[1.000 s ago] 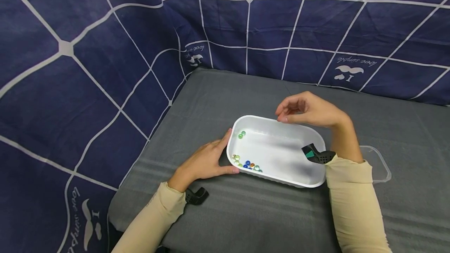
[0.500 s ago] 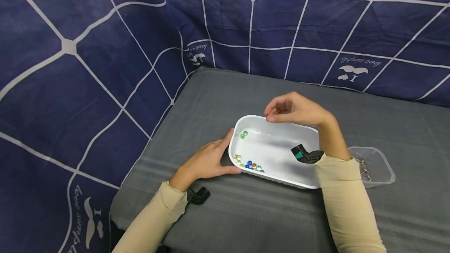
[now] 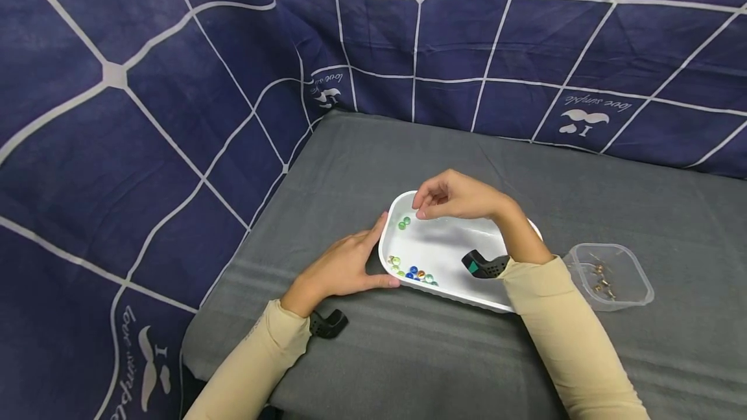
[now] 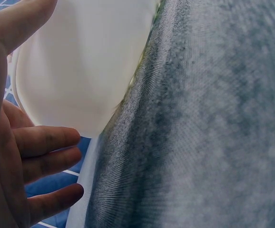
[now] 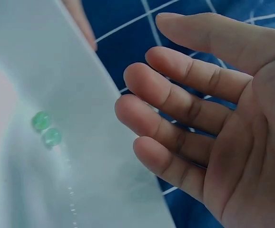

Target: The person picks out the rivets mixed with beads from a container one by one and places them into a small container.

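Note:
A white plastic tub (image 3: 467, 258) lies on the grey cloth with its open side up. Several glass marbles (image 3: 413, 273) in blue, orange and pale green sit along its near left side, and two green marbles (image 3: 403, 223) lie by its far left corner. My left hand (image 3: 344, 264) rests against the tub's left end, thumb along the near side and fingers fairly straight. Over the far left part of the tub hovers my right hand (image 3: 458, 196). The right wrist view shows its fingers loosely bent, with nothing between them.
To the right of the tub stands a clear plastic container (image 3: 627, 277) holding several small brass-coloured metal pieces (image 3: 602, 280). Dark blue cloth with white lines (image 3: 467, 31) hangs behind and to the left of the grey surface (image 3: 362, 161).
My right hand has moved left and slightly nearer, from above the far rim to over the tub's left part. The clear container is now more exposed. My left hand holds its place.

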The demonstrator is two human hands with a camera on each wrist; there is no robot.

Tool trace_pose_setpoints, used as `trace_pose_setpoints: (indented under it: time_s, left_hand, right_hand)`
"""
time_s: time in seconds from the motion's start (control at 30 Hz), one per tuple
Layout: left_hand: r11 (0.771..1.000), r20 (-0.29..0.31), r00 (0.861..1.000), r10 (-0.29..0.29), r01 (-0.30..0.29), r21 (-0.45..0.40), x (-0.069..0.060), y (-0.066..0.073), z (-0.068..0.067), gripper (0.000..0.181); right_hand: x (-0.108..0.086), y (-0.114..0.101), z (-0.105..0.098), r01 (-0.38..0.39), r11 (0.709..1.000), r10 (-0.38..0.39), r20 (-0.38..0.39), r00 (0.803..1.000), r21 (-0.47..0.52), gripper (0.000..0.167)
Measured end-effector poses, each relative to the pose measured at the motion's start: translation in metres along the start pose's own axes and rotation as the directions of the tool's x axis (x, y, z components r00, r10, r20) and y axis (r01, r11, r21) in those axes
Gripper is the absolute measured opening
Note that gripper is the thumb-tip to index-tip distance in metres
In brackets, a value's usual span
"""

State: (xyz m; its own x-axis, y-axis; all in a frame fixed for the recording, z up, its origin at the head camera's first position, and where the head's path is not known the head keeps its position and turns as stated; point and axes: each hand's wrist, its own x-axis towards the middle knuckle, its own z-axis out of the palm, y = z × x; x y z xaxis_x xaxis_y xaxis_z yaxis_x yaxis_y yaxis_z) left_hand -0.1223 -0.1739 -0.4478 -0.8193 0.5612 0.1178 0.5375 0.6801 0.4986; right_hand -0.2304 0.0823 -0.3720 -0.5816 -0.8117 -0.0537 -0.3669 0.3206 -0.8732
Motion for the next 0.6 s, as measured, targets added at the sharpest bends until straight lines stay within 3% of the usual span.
trace_pose_setpoints:
  time_s: [0.6]
  left_hand:
    - [0.999, -0.010, 1.000, 0.022, -0.021, 0.027, 0.000, -0.001, 0.001, 0.115]
  right_hand:
    - [0.025, 0.018, 0.028, -0.003, 0.989, 0.025, 0.150, 0.988, -0.146, 0.012]
